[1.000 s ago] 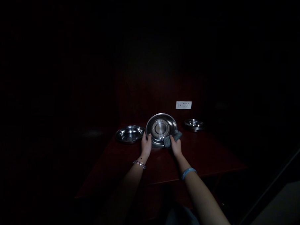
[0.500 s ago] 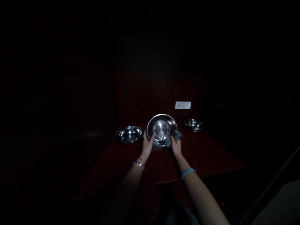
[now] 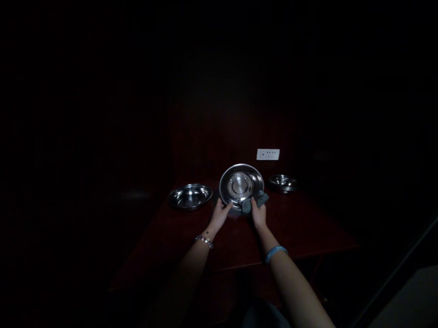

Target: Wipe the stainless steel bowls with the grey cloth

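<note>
A round stainless-steel bowl (image 3: pixel 240 183) is tilted up between my hands, its shiny inside facing me. My left hand (image 3: pixel 220 215) grips the lower left of its rim, thumb on the inner side and fingers hidden behind. At the lower right, my right hand (image 3: pixel 258 214) is closed on a grey-green cloth (image 3: pixel 246 206) pressed against the rim. Some of the cloth bunches out to the right of my thumb. Left of my hands, another shallow steel bowl (image 3: pixel 190 196) rests upright on the dark red table (image 3: pixel 274 229).
Toward the back right of the table are steel bowls (image 3: pixel 283 182), apparently stacked. A white socket panel (image 3: pixel 268 154) is on the dark wall behind. The table's front edge (image 3: pixel 232 268) runs below my forearms. The surroundings are very dark.
The tilted bowl has shifted slightly right and up. My left hand has slid toward the bottom of its rim. My right hand stays on the cloth with little movement.
</note>
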Demonstrator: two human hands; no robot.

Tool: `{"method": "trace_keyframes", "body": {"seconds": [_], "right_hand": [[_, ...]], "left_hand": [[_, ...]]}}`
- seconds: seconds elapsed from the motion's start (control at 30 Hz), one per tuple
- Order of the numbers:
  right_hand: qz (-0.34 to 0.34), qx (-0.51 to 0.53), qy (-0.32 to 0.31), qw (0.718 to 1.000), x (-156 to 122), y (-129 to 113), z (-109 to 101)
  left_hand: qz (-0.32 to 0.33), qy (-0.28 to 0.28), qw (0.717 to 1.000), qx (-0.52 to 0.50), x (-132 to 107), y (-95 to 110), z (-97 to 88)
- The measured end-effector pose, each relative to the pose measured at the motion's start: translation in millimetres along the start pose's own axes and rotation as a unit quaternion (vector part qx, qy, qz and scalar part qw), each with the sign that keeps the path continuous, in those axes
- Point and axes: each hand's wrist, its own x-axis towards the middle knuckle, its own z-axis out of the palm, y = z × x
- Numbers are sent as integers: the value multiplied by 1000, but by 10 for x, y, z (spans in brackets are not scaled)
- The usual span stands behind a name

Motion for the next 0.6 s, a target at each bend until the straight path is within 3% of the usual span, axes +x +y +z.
{"method": "trace_keyframes", "body": {"seconds": [0.4,0.6], "right_hand": [[10,-12,-20,1000,-58,-129,31],[13,-24,-11,1000,-62,-140,14]], "left_hand": [[44,133,989,49,-28,289,-54],[16,116,993,22,10,245,-59]]}}
